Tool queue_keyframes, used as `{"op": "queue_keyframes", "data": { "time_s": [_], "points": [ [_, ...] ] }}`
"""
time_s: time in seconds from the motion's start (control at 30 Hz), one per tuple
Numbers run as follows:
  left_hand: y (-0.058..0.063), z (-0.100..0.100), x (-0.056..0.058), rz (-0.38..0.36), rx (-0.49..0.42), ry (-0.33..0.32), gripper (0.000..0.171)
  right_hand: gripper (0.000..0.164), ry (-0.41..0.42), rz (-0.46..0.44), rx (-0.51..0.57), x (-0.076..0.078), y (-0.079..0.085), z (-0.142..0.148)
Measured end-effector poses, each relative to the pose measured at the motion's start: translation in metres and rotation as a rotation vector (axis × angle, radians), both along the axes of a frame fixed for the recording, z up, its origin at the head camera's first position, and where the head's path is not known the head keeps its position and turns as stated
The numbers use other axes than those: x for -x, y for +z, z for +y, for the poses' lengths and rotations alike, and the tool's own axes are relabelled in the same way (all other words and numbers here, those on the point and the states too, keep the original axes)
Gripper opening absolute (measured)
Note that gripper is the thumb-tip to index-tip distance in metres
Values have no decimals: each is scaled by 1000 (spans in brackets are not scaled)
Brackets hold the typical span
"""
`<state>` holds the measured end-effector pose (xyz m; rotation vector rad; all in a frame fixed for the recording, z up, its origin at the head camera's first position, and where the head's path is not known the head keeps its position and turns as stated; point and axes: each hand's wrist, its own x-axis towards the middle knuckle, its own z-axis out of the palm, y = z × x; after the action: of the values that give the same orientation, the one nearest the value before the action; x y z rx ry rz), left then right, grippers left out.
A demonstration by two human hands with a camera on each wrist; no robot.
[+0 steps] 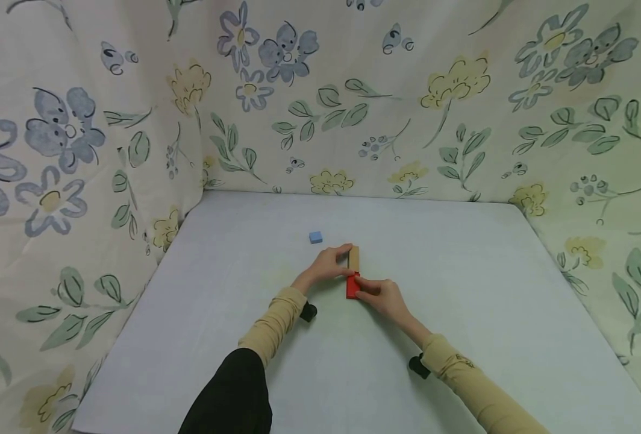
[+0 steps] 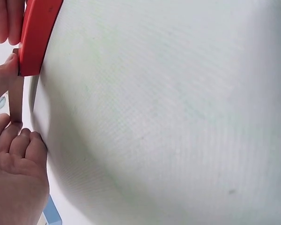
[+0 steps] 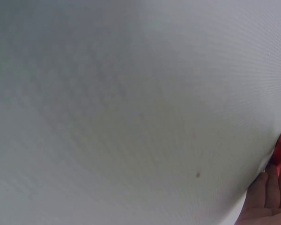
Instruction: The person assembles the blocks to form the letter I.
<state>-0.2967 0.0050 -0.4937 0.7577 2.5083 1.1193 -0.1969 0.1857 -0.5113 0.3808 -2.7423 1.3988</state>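
A person's right hand (image 1: 384, 298) in grip on red oblong block (image 1: 351, 287), left hand (image 1: 325, 265) likewise on tan oblong block (image 1: 355, 259) just beyond it.

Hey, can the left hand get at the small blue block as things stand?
Probably yes: the blue block lies just beyond the left hand, with nothing visible between them. That hand would likely have to leave the tan block first.

On table (image 1: 461, 289): bar (image 1: 355, 257) behind front block (image 1: 351, 287), rear block (image 1: 315, 237) back-left.
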Motion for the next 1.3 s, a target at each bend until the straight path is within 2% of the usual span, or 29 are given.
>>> {"op": "queue_keyframes", "data": {
  "time_s": [0.67,0.9,1.07,1.3],
  "points": [
    [5,-2,9,-65,64,-58,72,39,-7,-38,13,0,3,0],
    [7,-2,12,-94,100,-66,71,39,-4,-8,4,0,1,-1],
    [10,-3,12,-113,115,-71,71,39,-4,-19,10,0,1,-1],
    [11,-3,12,-112,150,-95,72,38,1,-7,13,0,1,0]
  ]
}}
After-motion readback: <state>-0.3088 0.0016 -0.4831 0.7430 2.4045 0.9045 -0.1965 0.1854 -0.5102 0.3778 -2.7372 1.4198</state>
